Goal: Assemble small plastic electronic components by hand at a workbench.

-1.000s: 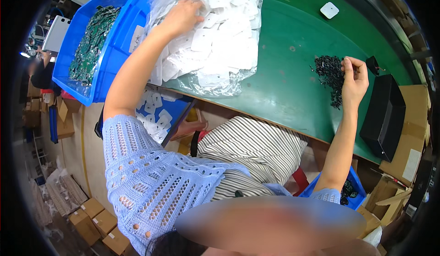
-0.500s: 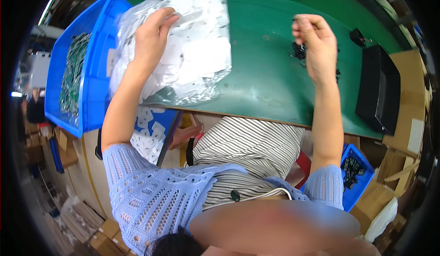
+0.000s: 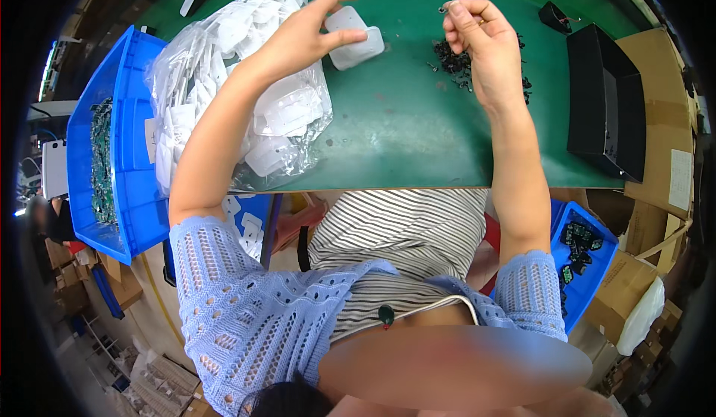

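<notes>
My left hand [image 3: 309,35] reaches over the green table beside a clear plastic bag. Its thumb and fingers are spread apart, with the thumb lying across two overlapping white plastic covers [image 3: 347,22]. Whether the covers rest fully on the table I cannot tell. In the bag [image 3: 287,107] are many more thin white covers. Between thumb and forefinger, my right hand [image 3: 477,40] pinches a small dark part [image 3: 443,10]; its exact kind is too small to make out. Just under that hand lies a pile of small black parts [image 3: 455,65].
A blue bin [image 3: 138,141] of green circuit boards stands left of the bag. An open black box [image 3: 605,104] and a smaller black case [image 3: 554,18] sit at the right. Below the table's right end is another blue bin [image 3: 600,256] holding boards.
My left hand has moved right from above the bag, and two white covers now show beside it. My right hand, still pinching, has shifted slightly left and farther away.
</notes>
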`<state>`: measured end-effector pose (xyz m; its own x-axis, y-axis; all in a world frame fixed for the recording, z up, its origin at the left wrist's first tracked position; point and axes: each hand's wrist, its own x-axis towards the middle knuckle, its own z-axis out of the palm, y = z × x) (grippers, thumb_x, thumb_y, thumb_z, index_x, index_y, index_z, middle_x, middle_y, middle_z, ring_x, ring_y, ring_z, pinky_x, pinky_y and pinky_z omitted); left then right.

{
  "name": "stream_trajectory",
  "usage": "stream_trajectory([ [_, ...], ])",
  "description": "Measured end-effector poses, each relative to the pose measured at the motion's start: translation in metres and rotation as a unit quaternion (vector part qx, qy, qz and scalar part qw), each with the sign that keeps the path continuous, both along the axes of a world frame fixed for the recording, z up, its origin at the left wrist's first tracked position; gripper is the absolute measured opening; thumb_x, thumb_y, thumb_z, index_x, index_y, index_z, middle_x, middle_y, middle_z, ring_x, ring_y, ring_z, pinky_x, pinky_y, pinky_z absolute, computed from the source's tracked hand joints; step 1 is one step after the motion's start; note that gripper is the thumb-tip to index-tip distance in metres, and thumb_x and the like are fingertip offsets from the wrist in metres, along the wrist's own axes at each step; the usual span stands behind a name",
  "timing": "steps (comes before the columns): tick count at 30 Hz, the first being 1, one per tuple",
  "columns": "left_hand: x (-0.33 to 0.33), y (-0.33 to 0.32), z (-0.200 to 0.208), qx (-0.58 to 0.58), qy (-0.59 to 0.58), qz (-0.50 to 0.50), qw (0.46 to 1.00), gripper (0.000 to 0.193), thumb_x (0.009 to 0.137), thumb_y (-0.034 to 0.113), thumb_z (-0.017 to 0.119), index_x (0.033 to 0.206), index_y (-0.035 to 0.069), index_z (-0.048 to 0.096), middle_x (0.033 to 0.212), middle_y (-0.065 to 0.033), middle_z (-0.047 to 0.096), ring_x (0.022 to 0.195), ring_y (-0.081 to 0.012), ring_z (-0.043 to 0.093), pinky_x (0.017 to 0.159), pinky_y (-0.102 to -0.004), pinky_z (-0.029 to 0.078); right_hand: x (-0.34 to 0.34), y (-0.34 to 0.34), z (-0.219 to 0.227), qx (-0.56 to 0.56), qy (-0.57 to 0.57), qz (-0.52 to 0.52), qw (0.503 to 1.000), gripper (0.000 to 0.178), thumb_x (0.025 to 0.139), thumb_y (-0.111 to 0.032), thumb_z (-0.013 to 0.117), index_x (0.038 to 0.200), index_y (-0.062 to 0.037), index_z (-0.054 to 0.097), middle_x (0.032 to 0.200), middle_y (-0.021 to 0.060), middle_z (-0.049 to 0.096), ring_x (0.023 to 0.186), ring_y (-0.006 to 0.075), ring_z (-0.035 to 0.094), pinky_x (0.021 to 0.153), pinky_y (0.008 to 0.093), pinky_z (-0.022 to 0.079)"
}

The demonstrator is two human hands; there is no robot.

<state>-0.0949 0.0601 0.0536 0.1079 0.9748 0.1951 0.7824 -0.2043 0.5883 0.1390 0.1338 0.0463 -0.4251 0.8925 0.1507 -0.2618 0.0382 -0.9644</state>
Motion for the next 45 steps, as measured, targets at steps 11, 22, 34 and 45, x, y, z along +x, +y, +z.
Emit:
stream_trajectory([
  [11, 0.049, -0.035, 0.002, 0.13, 0.206, 0.042, 0.969, 0.045, 0.071, 0.042, 0.067, 0.088, 0.002, 0.057, 0.08, -0.0094, 0.055, 0.076, -0.027, 0.055, 0.064, -0.0345, 0.049, 0.003, 0.007, -0.002, 0.034, -0.005, -0.04, 0.999, 0.016, 0.088, -0.017, 0.058, 0.093, -0.0014, 0.057, 0.077, 0.0011, 0.058, 0.066, 0.0059, 0.049, 0.058, 0.0186, 0.04],
  [22, 0.069, -0.038, -0.025, 0.081, 0.387, 0.07, 0.916, 0.056, 0.072, 0.055, 0.059, 0.076, 0.0, 0.055, 0.07, -0.0095, 0.058, 0.068, -0.0247, 0.058, 0.053, -0.0314, 0.049, 0.003, 0.006, -0.001, 0.041, 0.021, -0.026, 0.999, 0.015, 0.087, -0.017, 0.059, 0.092, -0.003, 0.059, 0.077, 0.0009, 0.058, 0.066, 0.0057, 0.05, 0.058, 0.0184, 0.04],
  [34, 0.067, -0.034, -0.021, 0.012, -0.021, 0.105, 0.994, 0.029, 0.08, 0.015, 0.065, 0.105, 0.003, 0.055, 0.079, -0.0094, 0.055, 0.059, -0.0151, 0.053, 0.049, -0.0229, 0.044, 0.001, 0.001, 0.007, 0.002, -0.021, -0.068, 0.997, 0.006, 0.085, -0.009, 0.055, 0.087, -0.0034, 0.057, 0.077, 0.0026, 0.055, 0.066, 0.0091, 0.051, 0.061, 0.022, 0.042],
  [45, 0.096, -0.02, -0.001, 0.135, -0.305, 0.12, 0.935, 0.013, 0.077, 0.0, 0.064, 0.09, 0.003, 0.064, 0.087, -0.0057, 0.054, 0.054, -0.0101, 0.055, 0.043, -0.0192, 0.044, -0.009, -0.023, 0.007, 0.022, 0.011, 0.016, 1.0, 0.016, 0.085, -0.018, 0.063, 0.09, -0.0026, 0.063, 0.077, -0.0026, 0.057, 0.069, 0.0045, 0.046, 0.063, 0.0181, 0.037],
])
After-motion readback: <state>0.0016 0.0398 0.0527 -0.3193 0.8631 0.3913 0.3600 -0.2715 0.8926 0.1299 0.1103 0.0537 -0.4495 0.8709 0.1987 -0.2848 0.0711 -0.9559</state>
